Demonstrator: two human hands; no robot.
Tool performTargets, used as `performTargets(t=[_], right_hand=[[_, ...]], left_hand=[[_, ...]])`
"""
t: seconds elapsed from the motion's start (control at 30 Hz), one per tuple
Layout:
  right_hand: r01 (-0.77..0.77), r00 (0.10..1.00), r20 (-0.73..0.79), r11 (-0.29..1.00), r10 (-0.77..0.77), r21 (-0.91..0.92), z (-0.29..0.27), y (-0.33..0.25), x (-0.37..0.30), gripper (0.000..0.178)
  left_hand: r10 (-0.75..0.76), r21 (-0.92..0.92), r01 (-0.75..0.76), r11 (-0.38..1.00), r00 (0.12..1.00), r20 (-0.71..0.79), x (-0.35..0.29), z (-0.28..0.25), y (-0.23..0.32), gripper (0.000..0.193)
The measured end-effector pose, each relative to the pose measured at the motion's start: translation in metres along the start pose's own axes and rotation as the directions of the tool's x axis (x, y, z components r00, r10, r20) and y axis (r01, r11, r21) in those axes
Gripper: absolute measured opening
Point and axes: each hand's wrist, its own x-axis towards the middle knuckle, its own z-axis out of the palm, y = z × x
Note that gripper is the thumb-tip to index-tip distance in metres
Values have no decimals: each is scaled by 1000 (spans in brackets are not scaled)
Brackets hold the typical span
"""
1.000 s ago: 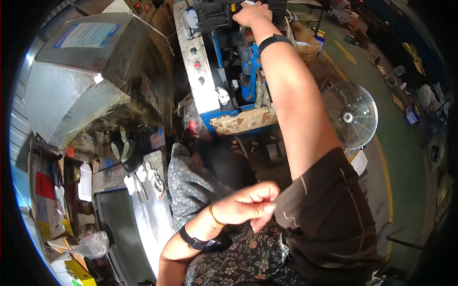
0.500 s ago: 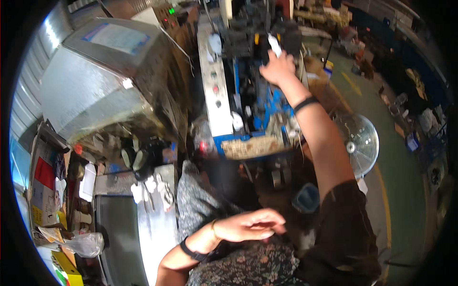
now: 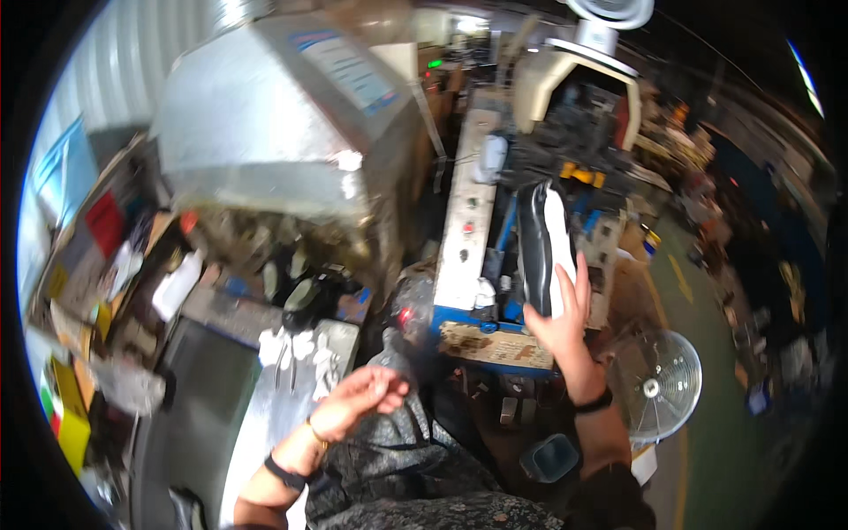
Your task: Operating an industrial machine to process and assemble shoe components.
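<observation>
A shoe (image 3: 541, 231), glossy black with a white sole along one side, is in my right hand (image 3: 565, 309). The fingers grip its near end from the right, and the shoe points away over the blue-framed machine (image 3: 490, 329). My left hand (image 3: 358, 397) hovers at the left in front of my apron, near the edge of a metal-topped surface (image 3: 252, 433). Its fingers are loosely curled and a little blurred, with nothing seen in them. White gloves (image 3: 287, 352) and what looks like a tong-shaped tool lie on that surface.
A large metal hood (image 3: 265, 132) rises at the left, with dark shoes (image 3: 305, 296) by its opening. A strip panel with buttons (image 3: 464, 230) runs along the machine. At right stands a round fan (image 3: 652, 389); a blue bin (image 3: 549, 458) sits below. Boxes (image 3: 66, 415) crowd the far left.
My right hand has come back from the machine's far part, now with the shoe plainly in it. My left hand has moved left and its fingers have curled. The view has shifted.
</observation>
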Motion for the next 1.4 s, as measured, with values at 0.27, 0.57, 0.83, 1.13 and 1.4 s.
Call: performTargets(t=[0.27,0.57,0.83,1.13,1.4], right_hand=[[578,648,161,617,-745,534,39,-142,-69,42],[75,663,471,677,-582,732,127,-203,-145,46],[-40,717,554,768,-424,640,178,-215,-201,23],[-61,633,646,804,-427,591,188,-210,-200,24],[-13,635,579,742,-511,670,207,-218,-202,23]], left_hand=[[-200,-498,247,831,969,148,-50,-86,25,65],[-275,-365,72,928,792,-544,-156,-141,-8,47],[241,508,232,830,670,-702,-80,-324,135,58],[203,324,88,942,620,-758,-73,-469,166,58],[408,683,647,340,552,-727,115,-554,80,50]])
